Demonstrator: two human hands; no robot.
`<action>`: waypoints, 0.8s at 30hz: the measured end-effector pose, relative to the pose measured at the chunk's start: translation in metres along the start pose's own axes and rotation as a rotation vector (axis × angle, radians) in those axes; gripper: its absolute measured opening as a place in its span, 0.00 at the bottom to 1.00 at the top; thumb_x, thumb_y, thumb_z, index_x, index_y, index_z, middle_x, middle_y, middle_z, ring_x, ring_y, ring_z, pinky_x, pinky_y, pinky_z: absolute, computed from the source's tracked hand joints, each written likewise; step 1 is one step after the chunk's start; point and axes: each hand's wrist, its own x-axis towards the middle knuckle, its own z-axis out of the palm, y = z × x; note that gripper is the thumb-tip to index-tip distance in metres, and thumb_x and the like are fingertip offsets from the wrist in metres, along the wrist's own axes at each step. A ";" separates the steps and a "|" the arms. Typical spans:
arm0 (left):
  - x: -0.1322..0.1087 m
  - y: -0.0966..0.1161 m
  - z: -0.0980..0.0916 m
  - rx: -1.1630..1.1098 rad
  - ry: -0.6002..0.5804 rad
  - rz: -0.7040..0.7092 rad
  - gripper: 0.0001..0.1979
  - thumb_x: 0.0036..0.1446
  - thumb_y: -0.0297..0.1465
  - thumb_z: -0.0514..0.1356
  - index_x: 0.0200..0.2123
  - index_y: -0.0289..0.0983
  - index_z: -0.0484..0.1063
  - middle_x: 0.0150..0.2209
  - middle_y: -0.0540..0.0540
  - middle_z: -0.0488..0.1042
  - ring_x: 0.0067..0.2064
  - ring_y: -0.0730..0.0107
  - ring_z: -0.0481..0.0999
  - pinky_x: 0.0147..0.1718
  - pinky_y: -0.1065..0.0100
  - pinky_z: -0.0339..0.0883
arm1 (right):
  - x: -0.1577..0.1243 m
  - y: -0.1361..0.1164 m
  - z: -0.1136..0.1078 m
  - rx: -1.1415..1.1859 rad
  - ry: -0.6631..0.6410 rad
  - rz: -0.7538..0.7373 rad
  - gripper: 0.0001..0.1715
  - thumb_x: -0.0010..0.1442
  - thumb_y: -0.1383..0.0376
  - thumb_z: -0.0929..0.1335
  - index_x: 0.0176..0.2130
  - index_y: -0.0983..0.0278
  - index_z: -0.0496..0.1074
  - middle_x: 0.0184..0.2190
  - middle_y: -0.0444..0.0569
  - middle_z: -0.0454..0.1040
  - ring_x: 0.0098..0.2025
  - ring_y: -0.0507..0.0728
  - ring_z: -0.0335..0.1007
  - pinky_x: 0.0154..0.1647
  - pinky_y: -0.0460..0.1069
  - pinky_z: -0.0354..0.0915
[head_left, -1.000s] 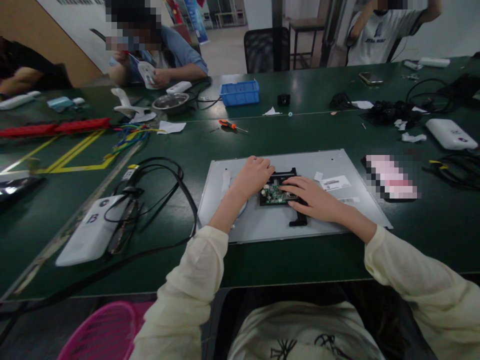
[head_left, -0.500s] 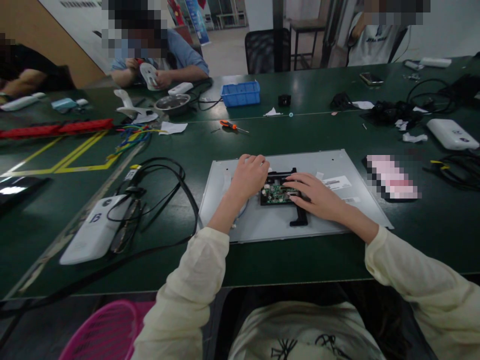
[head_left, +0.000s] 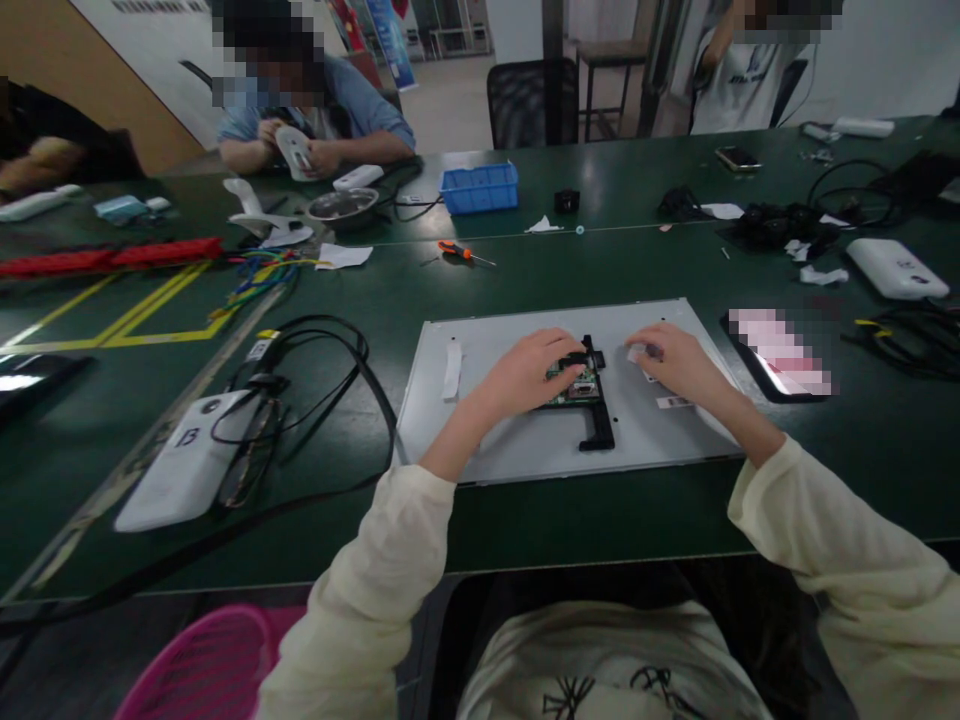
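A grey metal-backed panel lies flat on the table in front of me. On its middle sits a green circuit board in a black plastic bracket. My left hand is curled over the board's left part, thumb and fingers closed on it, hiding much of it. To the right of the bracket, my right hand pinches a small white piece of tape at the panel's surface. A white strip is stuck on the panel's left side, and a white label is near my right wrist.
A phone lies right of the panel. At left are a white power bank and black cables. Farther back are an orange screwdriver, a blue basket and a metal bowl. People sit across the table.
My left hand has moved right onto the circuit board, uncovering the white strip. My right hand has left the board, moved right and closed on the small white tape.
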 end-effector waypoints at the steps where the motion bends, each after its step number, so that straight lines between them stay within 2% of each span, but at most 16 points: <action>1: 0.000 0.004 0.002 -0.031 -0.019 0.013 0.15 0.66 0.36 0.51 0.51 0.36 0.69 0.50 0.41 0.72 0.52 0.62 0.70 0.51 0.60 0.64 | 0.000 -0.002 0.000 -0.004 -0.013 0.008 0.16 0.58 0.66 0.66 0.45 0.63 0.76 0.41 0.53 0.74 0.37 0.58 0.71 0.42 0.54 0.68; 4: -0.001 0.013 0.006 -0.075 -0.084 0.040 0.17 0.65 0.36 0.53 0.52 0.35 0.68 0.52 0.40 0.71 0.53 0.61 0.70 0.54 0.59 0.63 | -0.002 -0.006 -0.005 -0.041 -0.019 0.029 0.14 0.58 0.65 0.66 0.43 0.63 0.77 0.36 0.52 0.75 0.33 0.57 0.71 0.40 0.54 0.66; 8: -0.004 0.017 0.007 -0.066 -0.171 0.033 0.20 0.62 0.38 0.56 0.55 0.35 0.68 0.55 0.39 0.68 0.55 0.59 0.69 0.55 0.57 0.62 | -0.004 -0.008 -0.014 -0.039 0.010 0.101 0.11 0.56 0.63 0.67 0.39 0.62 0.78 0.32 0.50 0.76 0.33 0.58 0.72 0.39 0.54 0.65; 11: -0.004 0.017 0.006 -0.060 -0.207 0.021 0.23 0.60 0.39 0.57 0.57 0.36 0.66 0.57 0.38 0.66 0.55 0.57 0.69 0.55 0.56 0.62 | -0.005 -0.012 -0.018 0.121 0.004 0.181 0.09 0.54 0.61 0.70 0.36 0.61 0.78 0.30 0.49 0.77 0.33 0.58 0.73 0.37 0.52 0.66; 17: -0.004 0.014 0.007 -0.084 -0.204 0.037 0.24 0.58 0.33 0.58 0.58 0.37 0.64 0.56 0.39 0.66 0.56 0.57 0.68 0.57 0.57 0.61 | -0.007 -0.031 -0.016 0.604 -0.193 0.355 0.14 0.52 0.56 0.72 0.36 0.63 0.76 0.27 0.47 0.77 0.31 0.54 0.72 0.27 0.47 0.65; 24: -0.006 0.012 0.012 -0.078 -0.177 0.032 0.28 0.59 0.32 0.57 0.62 0.36 0.58 0.59 0.38 0.65 0.59 0.57 0.65 0.59 0.56 0.59 | -0.008 -0.038 -0.004 0.734 -0.285 0.414 0.13 0.49 0.60 0.74 0.35 0.63 0.75 0.27 0.47 0.77 0.31 0.53 0.74 0.30 0.46 0.69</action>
